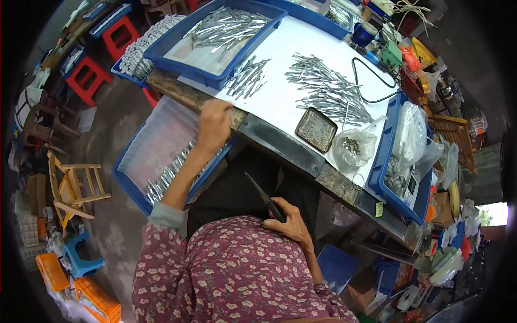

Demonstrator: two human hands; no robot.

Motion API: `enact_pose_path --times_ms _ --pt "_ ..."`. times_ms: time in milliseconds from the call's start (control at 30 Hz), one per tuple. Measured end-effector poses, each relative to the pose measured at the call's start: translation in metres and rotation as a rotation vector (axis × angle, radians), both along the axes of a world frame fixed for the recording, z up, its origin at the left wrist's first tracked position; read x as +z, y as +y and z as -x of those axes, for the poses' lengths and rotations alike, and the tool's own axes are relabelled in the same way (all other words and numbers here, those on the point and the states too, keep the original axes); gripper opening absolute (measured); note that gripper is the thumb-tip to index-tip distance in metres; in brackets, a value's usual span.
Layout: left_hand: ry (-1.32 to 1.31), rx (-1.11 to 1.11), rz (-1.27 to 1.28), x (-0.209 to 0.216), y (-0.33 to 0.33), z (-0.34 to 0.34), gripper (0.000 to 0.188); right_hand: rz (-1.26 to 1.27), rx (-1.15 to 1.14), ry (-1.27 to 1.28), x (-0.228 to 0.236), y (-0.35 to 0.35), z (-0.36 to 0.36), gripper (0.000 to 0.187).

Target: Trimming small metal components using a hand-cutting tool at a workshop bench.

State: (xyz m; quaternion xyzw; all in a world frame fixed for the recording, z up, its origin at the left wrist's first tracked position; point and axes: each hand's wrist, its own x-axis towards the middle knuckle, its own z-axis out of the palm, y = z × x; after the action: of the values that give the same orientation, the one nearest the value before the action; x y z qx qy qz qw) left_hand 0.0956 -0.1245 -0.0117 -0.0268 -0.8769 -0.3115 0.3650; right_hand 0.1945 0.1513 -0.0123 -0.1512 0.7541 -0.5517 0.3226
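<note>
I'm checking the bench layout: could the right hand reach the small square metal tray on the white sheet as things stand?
Probably yes: the right hand, holding a dark tool against the lap, has open space up to the square metal tray.

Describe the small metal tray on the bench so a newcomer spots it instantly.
Start at the white sheet covering the workbench. Near its front edge, below the big loose pile of metal pieces, lies the small metal tray. Beside it sits a clear plastic bag; the tray alone is square, flat, dull brownish.

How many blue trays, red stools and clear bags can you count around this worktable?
Blue trays: 5 (one with metal rods, one behind it, one under the left hand, at, one at right, one far left)
Red stools: 2
Clear bags: 2
Total: 9
</note>
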Motion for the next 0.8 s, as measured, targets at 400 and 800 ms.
enact_pose_path --times_ms 400,800 --pt "-0.341 0.116 0.311 -0.021 0.042 0.111 0.013 -0.047 -0.023 0.022 0.001 0.011 -0.01 0.068" --pt "-0.203 -0.05 0.445 -0.013 0.042 0.106 0.019 0.008 -0.005 0.0 -0.01 0.014 -0.004 0.067"
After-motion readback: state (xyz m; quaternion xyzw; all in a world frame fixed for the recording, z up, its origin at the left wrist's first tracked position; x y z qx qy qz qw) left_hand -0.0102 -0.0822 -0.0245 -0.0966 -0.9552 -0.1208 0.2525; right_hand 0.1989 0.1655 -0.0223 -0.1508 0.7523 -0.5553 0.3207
